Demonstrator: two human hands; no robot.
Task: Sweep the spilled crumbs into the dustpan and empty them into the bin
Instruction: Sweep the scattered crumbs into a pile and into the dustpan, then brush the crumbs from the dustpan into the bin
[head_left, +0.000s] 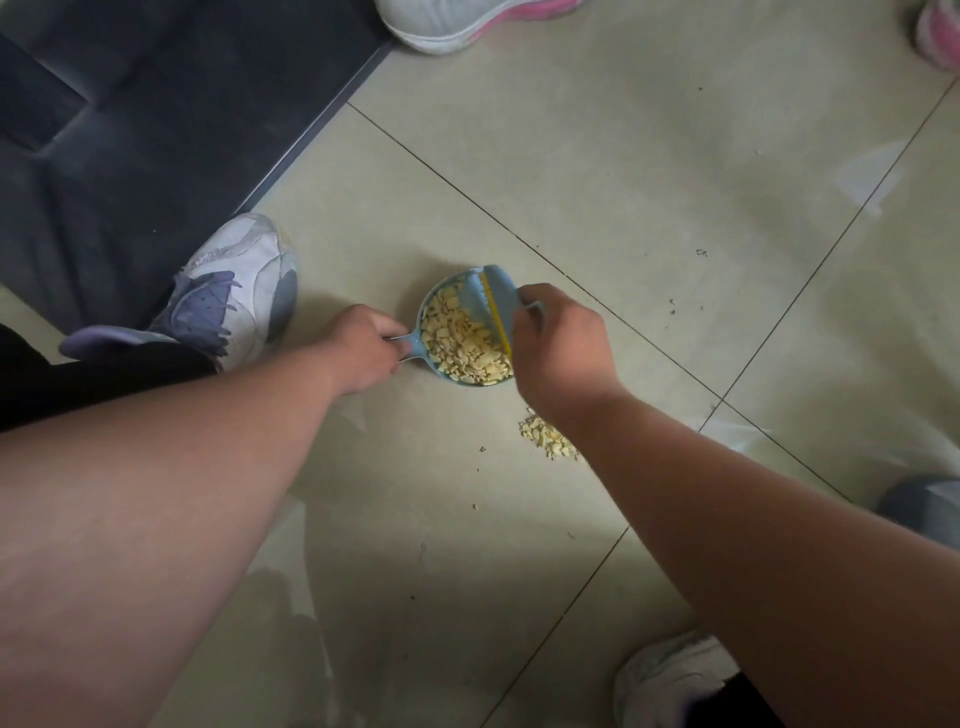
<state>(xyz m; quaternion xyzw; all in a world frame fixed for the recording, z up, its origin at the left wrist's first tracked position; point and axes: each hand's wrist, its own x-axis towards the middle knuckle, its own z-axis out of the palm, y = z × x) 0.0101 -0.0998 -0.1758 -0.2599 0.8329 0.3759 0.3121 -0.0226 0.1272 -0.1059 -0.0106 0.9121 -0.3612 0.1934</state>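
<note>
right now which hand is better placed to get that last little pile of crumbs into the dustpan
Right. The right hand already grips the brush, and the loose pile lies under its wrist. The left hand holds the dustpan handle.

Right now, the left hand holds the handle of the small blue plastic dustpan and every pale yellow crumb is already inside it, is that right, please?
Not every crumb: the head view shows a small pile of pale yellow crumbs on the beige tiled floor, beside the right forearm. The left hand does hold the small blue plastic dustpan.

Dustpan (448, 291) light blue, crumbs (465, 343) pale yellow, brush (496, 306) blue (yellow bristles), floor (649, 156) beige tile, dark grout.
</note>
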